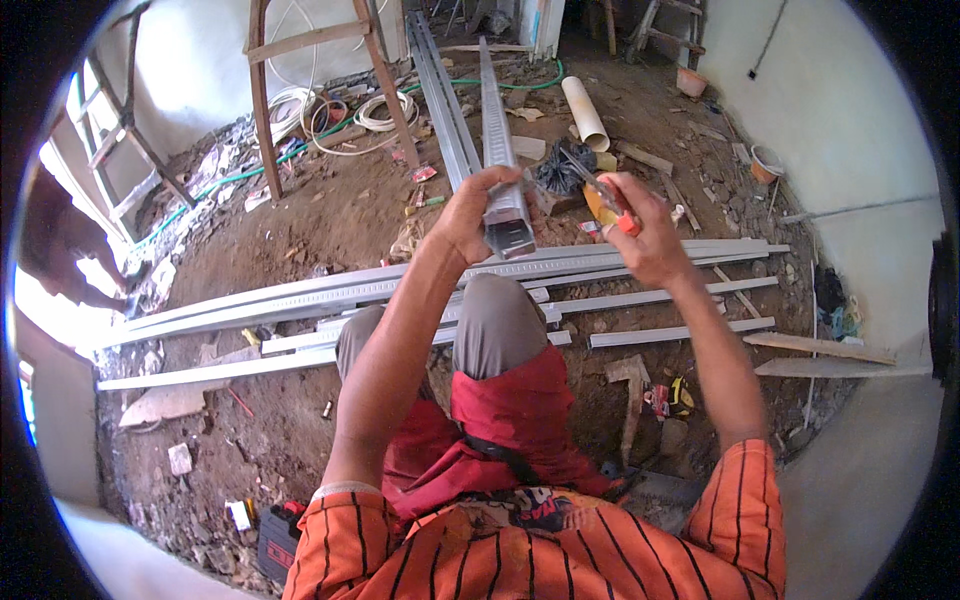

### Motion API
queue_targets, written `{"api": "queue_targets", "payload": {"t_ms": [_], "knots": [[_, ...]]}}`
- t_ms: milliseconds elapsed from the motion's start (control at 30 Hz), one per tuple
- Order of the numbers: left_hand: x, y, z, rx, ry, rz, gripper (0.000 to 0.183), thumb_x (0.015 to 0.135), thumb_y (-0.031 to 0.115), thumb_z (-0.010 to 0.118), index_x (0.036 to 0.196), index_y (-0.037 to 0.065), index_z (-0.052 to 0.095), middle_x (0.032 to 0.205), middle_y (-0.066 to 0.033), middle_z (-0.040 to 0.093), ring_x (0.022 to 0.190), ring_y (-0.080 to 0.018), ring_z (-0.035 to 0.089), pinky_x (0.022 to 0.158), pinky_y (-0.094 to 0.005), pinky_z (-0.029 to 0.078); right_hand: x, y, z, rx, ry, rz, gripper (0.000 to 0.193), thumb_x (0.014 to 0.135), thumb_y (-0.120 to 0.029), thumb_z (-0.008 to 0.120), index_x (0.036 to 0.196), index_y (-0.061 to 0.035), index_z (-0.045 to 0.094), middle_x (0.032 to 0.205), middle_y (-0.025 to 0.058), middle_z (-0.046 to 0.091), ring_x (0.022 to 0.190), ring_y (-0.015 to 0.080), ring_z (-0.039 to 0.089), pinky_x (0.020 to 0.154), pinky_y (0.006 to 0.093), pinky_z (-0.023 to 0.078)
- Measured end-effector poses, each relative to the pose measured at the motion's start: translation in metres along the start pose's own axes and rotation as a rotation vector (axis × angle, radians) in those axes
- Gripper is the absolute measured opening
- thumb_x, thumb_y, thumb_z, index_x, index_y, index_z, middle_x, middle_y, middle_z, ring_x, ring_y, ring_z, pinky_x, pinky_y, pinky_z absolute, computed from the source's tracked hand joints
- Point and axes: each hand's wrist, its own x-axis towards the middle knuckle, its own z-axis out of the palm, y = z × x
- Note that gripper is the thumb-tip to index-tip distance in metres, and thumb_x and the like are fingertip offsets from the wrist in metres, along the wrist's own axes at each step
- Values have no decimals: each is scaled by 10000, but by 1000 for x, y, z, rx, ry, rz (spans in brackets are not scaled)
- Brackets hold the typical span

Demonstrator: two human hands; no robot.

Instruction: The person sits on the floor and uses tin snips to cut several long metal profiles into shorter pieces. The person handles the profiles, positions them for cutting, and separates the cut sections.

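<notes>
The left hand (468, 212) grips the near end of a long grey metal channel (497, 150), resting over the raised knee. The right hand (640, 228) closes around orange-handled snips (605, 200) just beside it. More grey metal channels (400, 285) lie across the dirt floor (330, 210).

A dull grey sheet-metal channel (503, 190), ribbed along its flange, sits in the left hand (470, 210); the right hand (640, 225) grips snips (600, 195) with glossy orange plastic handles. More matt galvanised metal strips (400, 285) lie on rough, crumbly brown earth (330, 215), beside a weathered wooden ladder (262, 90), a smooth cream plastic pipe (583, 112) and chalky plastered wall (830, 110).
</notes>
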Motion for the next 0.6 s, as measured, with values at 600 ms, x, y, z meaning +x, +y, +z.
{"api": "queue_targets", "payload": {"t_ms": [600], "knots": [[12,9,4,-136,-14,135,267,754,225,558,900,27,454,693,-129,577,552,-205,587,480,-354,543,-40,-9,93,354,148,255,438,699,-45,528,1132,-7,477,943,98,572,836,185,541,777,313,436]]}}
